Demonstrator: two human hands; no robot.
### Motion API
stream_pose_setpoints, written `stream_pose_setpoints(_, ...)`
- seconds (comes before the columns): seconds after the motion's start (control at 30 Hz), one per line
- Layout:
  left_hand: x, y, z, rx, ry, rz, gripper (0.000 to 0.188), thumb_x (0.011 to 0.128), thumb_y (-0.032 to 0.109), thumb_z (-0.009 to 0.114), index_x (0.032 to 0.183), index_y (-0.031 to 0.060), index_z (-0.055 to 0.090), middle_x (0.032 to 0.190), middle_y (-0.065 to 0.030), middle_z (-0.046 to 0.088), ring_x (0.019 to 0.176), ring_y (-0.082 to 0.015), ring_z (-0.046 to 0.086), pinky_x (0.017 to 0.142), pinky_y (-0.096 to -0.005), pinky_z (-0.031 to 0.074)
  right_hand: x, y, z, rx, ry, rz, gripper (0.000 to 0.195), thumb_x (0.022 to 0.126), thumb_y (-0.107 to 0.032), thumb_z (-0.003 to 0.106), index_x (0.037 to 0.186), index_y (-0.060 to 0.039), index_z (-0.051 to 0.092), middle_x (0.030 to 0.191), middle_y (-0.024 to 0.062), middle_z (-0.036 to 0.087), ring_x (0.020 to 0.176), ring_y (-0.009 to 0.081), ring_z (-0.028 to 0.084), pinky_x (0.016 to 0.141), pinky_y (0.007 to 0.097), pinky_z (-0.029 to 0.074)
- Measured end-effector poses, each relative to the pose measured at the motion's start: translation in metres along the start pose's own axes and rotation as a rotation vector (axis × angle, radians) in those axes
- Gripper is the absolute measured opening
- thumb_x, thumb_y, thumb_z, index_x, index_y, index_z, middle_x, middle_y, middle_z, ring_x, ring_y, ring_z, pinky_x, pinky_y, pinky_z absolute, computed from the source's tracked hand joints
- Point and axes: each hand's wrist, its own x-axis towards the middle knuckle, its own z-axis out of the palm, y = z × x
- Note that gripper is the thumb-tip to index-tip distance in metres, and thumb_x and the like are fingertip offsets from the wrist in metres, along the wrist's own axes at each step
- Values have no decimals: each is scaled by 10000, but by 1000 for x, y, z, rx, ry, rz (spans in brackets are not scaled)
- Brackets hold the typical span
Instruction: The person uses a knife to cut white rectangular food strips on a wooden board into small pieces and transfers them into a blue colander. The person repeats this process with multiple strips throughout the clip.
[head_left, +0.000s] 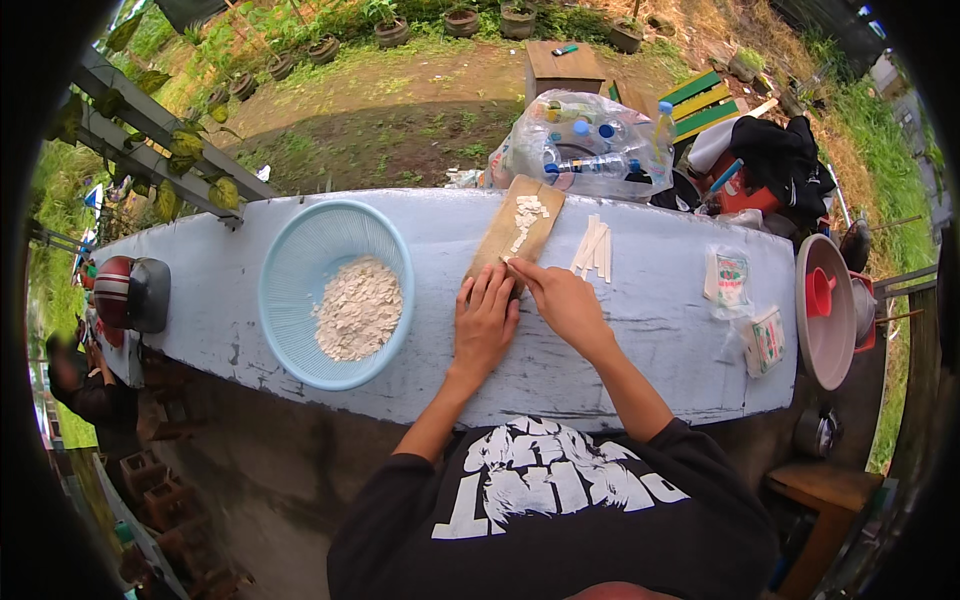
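My left hand (486, 311) lies across the near end of a narrow wooden board (491, 229), fingers slightly spread and pressing down. Whatever is beneath its palm is hidden. Close by on the right, my right hand (566, 300) is curled with the index finger reaching to the board. Any tool inside that fist cannot be made out. Small cut white pieces (531, 210) trail along the board up to my fingertips. Several flat white strips (594, 249) lie to the right of the board. A light blue plastic colander (291, 330) on the left holds a heap of similar pieces (360, 311).
Two packs, a printed plastic pack (729, 279) and another (765, 341), lie on the pale table (637, 360). A basin (814, 352) stands by its right end. Beyond the far edge sits a clear bag of bottles (581, 142). A helmet (131, 292) rests far left, near another person (94, 390).
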Motion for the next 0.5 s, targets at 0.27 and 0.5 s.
stream_pose_setpoints(0.27,-2,0,0,-2,-8,-12,368,990,180,597,1326,31,596,1531,-131,525,1466,-277,429,1203,-479,292,-18,6,-8,-56,-19,67,356,1054,-277,528,1393,-318,631,879,171,688,809,374,706,716,486,551)
stream_pose_setpoints(0.5,-4,-2,-2,-54,5,-6,404,966,174,644,1340,30,598,1521,-145,530,1455,-300,446,1211,-493,299,-7,0,3,-46,-9,-12,369,1052,-273,534,1409,-314,621,934,163,711,821,374,710,722,488,555)
